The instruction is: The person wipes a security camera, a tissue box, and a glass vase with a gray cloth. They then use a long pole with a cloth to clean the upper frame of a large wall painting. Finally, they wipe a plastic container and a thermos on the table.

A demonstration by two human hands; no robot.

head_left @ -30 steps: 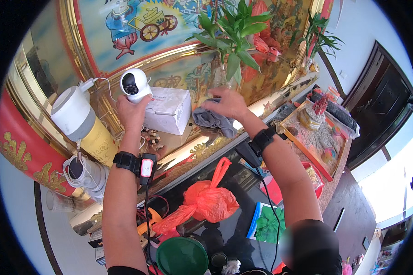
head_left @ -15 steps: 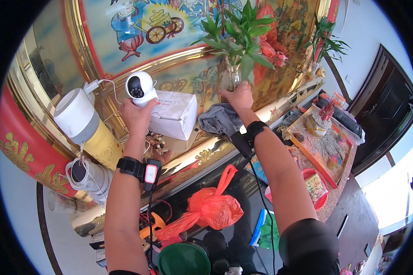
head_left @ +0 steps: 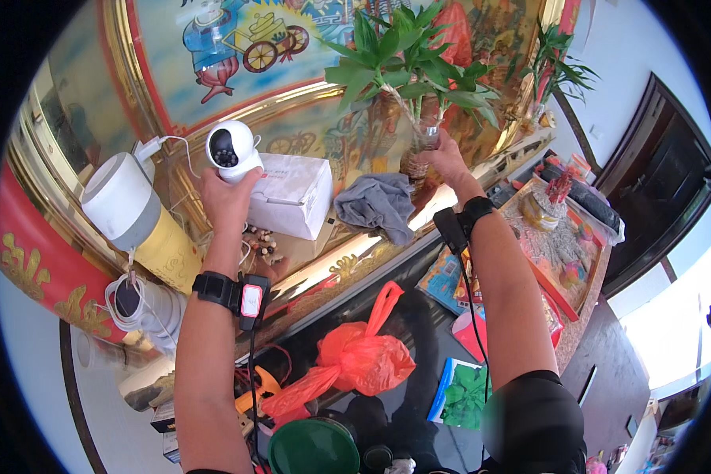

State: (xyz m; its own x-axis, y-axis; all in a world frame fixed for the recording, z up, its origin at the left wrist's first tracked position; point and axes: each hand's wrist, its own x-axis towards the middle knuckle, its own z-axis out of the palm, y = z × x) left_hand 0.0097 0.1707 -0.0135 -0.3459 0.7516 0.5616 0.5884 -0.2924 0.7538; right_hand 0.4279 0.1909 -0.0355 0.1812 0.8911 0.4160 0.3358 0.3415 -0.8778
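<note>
My left hand (head_left: 227, 201) is wrapped round the base of a white dome security camera (head_left: 249, 160), beside a white cardboard box (head_left: 296, 197). My right hand (head_left: 450, 164) grips a glass vase (head_left: 415, 167), its fingers partly hidden behind the glass. Out of the vase rises a leafy green plant (head_left: 407, 59), which leans over toward the left. A crumpled grey cloth (head_left: 375, 207) lies on the ledge between the box and the vase. Each wrist wears a black strap with a small device and a cable.
A white and grey cylinder (head_left: 122, 201) and coiled white cables stand at left. Below the ledge lie a knotted red plastic bag (head_left: 379, 359), a green round lid (head_left: 314, 449) and a green-and-blue packet (head_left: 460, 395). At right sits an orange-rimmed ash tray (head_left: 561, 292) with an incense pot (head_left: 543, 209).
My right hand has moved right with the vase and plant, away from the grey cloth. My left hand stays on the camera; the whole view has shifted slightly.
</note>
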